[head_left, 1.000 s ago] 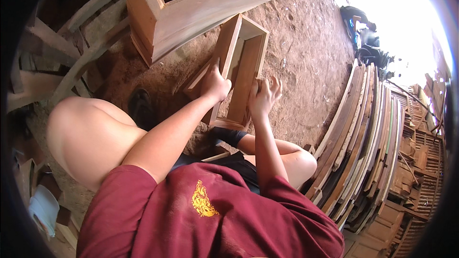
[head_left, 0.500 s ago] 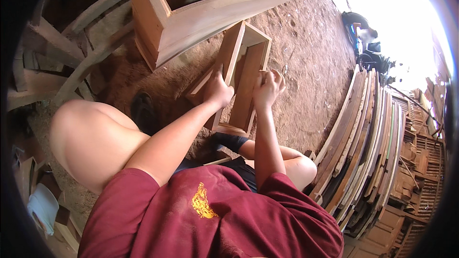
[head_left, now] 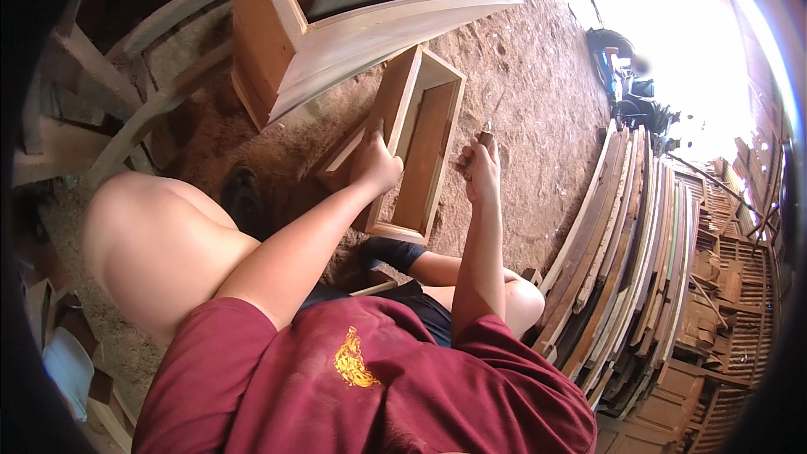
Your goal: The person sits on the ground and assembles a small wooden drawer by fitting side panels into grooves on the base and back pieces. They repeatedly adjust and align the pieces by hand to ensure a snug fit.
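Note:
A wooden drawer-like box (head_left: pixel 429 151), open-topped, stands tilted in front of me above the ground. My left hand (head_left: pixel 376 166) is closed round its left side board, thumb up on the edge. Just right of the box, and apart from it, my right hand (head_left: pixel 479 170) is closed on a small tool with a brown handle (head_left: pixel 486 138). A thin metal blade points up and away from the fist; its exact kind is too small to tell. Part of the box's left side hides behind my left hand.
A larger wooden cabinet frame (head_left: pixel 277 76) stands beyond the box. Long planks (head_left: pixel 622 261) are stacked at the right. Curved wooden pieces (head_left: pixel 160 122) lie at the left, near my bent knee. A motorbike (head_left: pixel 626 88) is parked at the far right on bare earth.
My right hand has come off the box's right edge and moved right, and the tool in it now shows. The box has shifted slightly; my left hand keeps its hold.

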Available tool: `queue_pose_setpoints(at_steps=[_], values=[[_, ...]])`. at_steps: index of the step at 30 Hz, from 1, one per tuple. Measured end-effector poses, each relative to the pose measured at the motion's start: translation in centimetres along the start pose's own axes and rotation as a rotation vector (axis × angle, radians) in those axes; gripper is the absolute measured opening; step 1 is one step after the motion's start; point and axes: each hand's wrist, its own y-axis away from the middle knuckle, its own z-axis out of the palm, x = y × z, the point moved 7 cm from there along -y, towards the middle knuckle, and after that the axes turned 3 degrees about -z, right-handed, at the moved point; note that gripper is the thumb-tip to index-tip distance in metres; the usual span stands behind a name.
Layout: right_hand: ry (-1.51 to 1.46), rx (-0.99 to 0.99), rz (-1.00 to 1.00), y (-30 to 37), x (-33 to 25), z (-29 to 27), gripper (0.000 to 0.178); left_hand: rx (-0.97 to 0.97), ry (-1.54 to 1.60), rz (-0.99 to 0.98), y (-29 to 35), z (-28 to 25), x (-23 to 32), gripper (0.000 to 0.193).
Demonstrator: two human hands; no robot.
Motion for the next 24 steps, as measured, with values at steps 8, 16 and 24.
queue_pose_setpoints(at_steps=[8, 16, 24], values=[[0.609, 0.062, -0.184, -1.1, -0.3, -0.3, 0.018, 0.015, 0.023, 0.035, -0.1, 0.1, -0.1, 0.081], [0.720, 0.120, -0.273, -0.1, 0.0, 2.5, 0.020, -0.009, 0.003, -0.007, 0.4, -0.3, 0.3, 0.081], [0.408, -0.100, -0.516, 0.2, -2.1, 1.4, 0.017, -0.048, -0.003, -0.047, 0.5, -0.4, 0.4, 0.081]])
